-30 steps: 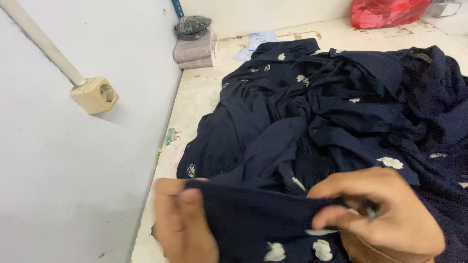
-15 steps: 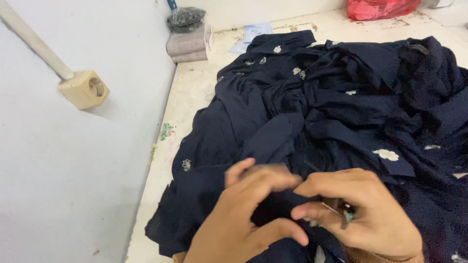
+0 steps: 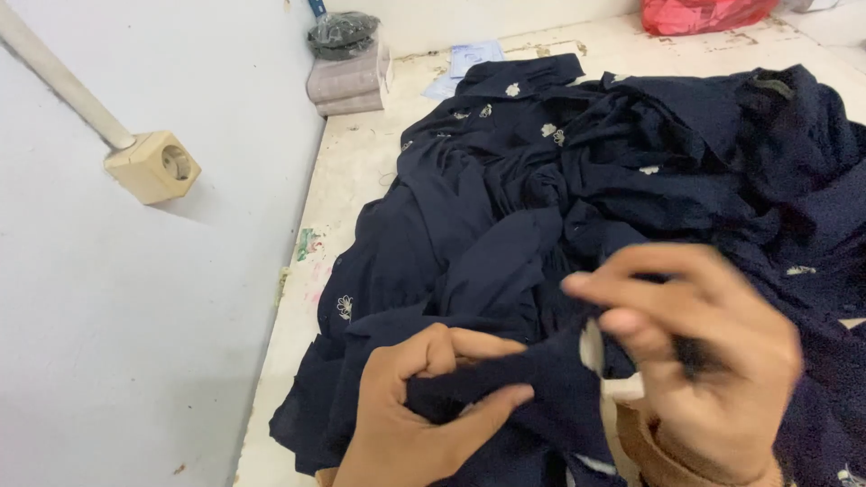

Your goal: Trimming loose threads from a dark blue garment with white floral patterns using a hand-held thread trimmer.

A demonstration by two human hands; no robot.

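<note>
On the wall at far left sits a beige socket [image 3: 153, 167] at the end of a white conduit [image 3: 59, 77], and beyond it, against the wall's foot, a stack of folded grey cloth [image 3: 350, 83] with a dark bundle on top. My left hand [image 3: 424, 415] is closed tight, thumb and fingers pinching a fold of the dark navy fabric [image 3: 505, 225] with small white flower motifs, which lies heaped across the pale floor [image 3: 352, 171] in front of me. My right hand [image 3: 704, 361] hovers just right of it with fingers curled loosely over the same cloth near a white tag; I cannot tell whether it grips anything, and a red bag [image 3: 704, 13] lies far behind.
</note>
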